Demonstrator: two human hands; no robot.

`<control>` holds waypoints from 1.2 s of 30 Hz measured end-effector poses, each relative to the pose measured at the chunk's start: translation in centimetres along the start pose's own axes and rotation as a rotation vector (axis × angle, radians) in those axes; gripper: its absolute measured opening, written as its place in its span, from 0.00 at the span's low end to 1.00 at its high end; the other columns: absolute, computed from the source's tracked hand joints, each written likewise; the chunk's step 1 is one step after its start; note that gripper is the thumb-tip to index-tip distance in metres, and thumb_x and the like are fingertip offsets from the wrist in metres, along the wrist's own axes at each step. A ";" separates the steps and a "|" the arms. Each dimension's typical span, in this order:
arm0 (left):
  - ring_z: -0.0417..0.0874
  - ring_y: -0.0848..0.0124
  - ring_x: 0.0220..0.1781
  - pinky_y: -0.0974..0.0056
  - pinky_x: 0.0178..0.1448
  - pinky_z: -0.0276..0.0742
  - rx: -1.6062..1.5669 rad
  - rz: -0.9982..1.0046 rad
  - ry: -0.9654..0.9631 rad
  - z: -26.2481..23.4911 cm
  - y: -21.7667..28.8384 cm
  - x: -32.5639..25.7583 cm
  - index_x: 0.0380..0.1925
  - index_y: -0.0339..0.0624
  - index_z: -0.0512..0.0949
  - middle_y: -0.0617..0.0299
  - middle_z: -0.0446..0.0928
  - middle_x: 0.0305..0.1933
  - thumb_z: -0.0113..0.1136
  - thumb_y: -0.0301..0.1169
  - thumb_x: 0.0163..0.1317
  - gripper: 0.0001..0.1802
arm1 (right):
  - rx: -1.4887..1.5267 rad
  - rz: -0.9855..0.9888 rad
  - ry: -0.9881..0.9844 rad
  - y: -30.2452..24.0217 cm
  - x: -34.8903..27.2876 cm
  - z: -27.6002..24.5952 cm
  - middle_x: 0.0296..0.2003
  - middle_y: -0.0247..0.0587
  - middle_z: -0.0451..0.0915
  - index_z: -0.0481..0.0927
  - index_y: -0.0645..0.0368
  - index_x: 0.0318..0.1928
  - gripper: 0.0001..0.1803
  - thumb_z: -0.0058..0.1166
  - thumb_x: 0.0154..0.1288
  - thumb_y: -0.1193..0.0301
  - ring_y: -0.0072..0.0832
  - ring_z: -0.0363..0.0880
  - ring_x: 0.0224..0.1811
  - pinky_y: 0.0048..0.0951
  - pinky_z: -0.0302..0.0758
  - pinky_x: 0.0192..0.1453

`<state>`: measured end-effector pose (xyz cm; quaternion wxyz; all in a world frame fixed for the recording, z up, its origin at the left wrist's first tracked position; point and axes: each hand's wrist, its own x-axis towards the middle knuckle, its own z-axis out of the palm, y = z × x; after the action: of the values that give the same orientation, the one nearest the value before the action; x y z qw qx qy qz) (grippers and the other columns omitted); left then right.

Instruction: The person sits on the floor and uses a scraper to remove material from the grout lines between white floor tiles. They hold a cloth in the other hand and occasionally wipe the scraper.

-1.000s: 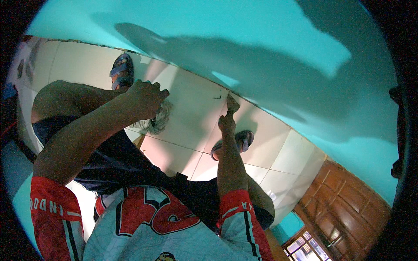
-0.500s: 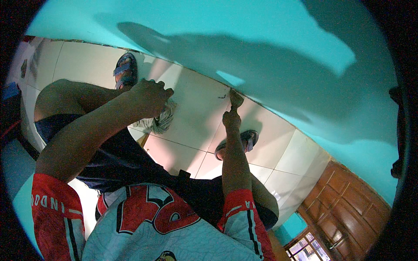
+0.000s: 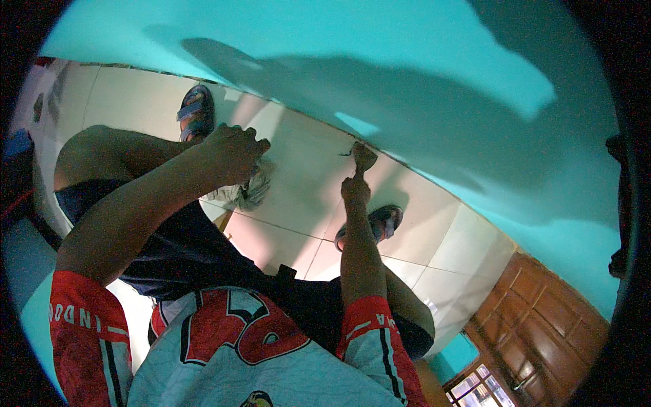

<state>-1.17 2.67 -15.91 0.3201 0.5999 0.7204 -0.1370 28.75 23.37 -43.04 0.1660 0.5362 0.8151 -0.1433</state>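
Shirt: I am wearing a white jersey with red sleeves and red print, nearest the camera at the lower edge.
Shorts: dark fabric is covering my thighs just beyond the shirt.
Left hand: I am curling it into a loose fist, fingers pressed together, above my raised left knee; a crumpled grey-white cloth is hanging just under it, and I cannot tell whether the fingers are gripping it.
Right hand: I am stretching it forward with the fingertips pinching a small dark thin object, too small to identify, right at the seam where floor is meeting wall.
Sandals: my left sandal and right sandal are resting on the floor.
Floor: pale square tiles are running under my feet.
Wall: a turquoise surface is carrying my shadow, farthest away.
Door: brown panelled wood is standing at the lower right.
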 end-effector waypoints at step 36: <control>0.85 0.53 0.45 0.47 0.46 0.82 0.063 0.018 0.037 0.3 0.6 1.5 0.58 0.44 0.73 0.49 0.78 0.46 0.60 0.46 0.61 0.28 | -0.188 -0.165 0.047 -3.5 1.0 1.7 0.23 0.40 0.82 0.63 0.61 0.61 0.32 0.54 0.60 0.60 0.38 0.86 0.28 0.40 0.81 0.32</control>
<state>-0.61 3.84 -16.99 0.2890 0.6185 0.7161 -0.1456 25.35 22.17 -44.81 0.1842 0.4525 0.8700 -0.0667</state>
